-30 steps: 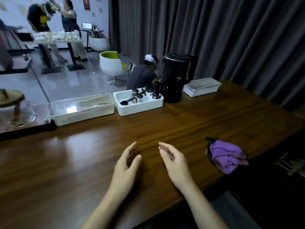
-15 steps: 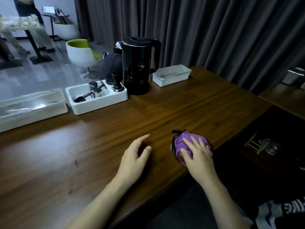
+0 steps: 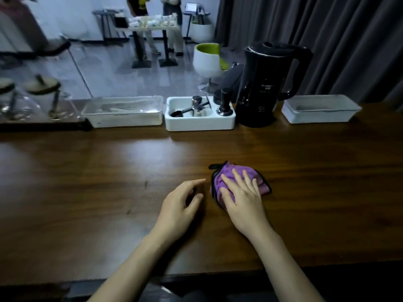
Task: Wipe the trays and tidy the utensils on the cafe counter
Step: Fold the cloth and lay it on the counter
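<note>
A crumpled purple cloth (image 3: 257,180) with a black edge lies on the dark wooden counter (image 3: 109,182). My right hand (image 3: 242,195) rests flat on top of it, fingers spread. My left hand (image 3: 182,202) hovers just left of the cloth, fingers loosely curled, holding nothing. Along the far edge stand three white trays: a lidded clear-topped one (image 3: 123,114) at left, a middle one (image 3: 199,124) holding metal coffee utensils and a black tamper (image 3: 224,103), and a lidded one (image 3: 320,112) at right.
A black electric kettle (image 3: 266,86) stands between the middle and right trays. Glass domes (image 3: 26,101) sit at the far left. Dark curtains hang behind. Beyond the counter are a white-and-green chair (image 3: 208,59), a table and two people.
My right hand went from empty over the counter to the purple cloth and now lies flat on it. The view swung back to face the trays squarely.
</note>
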`<control>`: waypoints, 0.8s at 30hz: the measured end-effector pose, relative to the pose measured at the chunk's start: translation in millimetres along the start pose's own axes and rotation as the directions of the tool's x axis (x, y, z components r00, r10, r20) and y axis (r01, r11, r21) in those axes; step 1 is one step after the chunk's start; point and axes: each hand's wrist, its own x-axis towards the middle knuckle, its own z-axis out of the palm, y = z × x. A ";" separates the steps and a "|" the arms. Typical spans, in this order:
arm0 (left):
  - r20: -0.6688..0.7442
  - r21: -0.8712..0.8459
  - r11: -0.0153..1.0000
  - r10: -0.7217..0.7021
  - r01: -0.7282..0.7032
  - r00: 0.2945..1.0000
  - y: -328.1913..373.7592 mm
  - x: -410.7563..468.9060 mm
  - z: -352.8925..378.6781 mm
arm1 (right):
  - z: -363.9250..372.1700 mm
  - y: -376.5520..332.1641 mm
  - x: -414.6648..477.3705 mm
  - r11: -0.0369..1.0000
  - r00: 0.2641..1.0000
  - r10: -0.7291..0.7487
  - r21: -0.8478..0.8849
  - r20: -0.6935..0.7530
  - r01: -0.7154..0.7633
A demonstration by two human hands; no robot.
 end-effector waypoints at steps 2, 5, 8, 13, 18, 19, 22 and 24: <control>-0.038 0.076 0.997 0.013 -0.010 0.999 -8.6 -4.5 -11.6 | 11.2 -18.9 6.5 0.998 0.998 -0.063 0.027 0.015 0.063; -0.108 0.218 0.976 0.040 -0.016 0.993 -21.0 -9.3 -24.6 | 26.9 -45.6 11.0 0.988 0.989 -0.144 0.066 0.029 0.142; -0.168 0.272 0.962 0.018 0.029 0.986 -36.5 -10.6 -41.3 | 38.6 -64.7 13.9 0.979 0.982 -0.182 0.098 0.041 0.178; -0.146 0.212 0.976 -0.024 0.055 0.989 -45.4 -5.3 -77.8 | 55.0 -100.2 17.2 0.952 0.980 -0.199 0.232 -0.023 0.199; -0.072 0.137 0.986 -0.083 0.092 0.994 -64.5 1.7 -112.2 | 70.9 -132.9 18.6 0.953 0.980 -0.199 0.231 -0.012 0.197; -0.047 0.124 0.986 -0.102 0.107 0.994 -66.4 2.5 -119.9 | 73.6 -138.8 18.9 0.954 0.979 -0.205 0.222 -0.001 0.200; 0.005 0.114 0.980 -0.167 0.165 0.986 -70.4 4.0 -138.9 | 78.2 -155.8 19.3 0.951 0.975 -0.217 0.232 0.034 0.204; 0.014 0.107 0.979 -0.176 0.173 0.984 -73.3 4.2 -146.5 | 80.0 -162.9 19.7 0.954 0.974 -0.224 0.217 0.047 0.209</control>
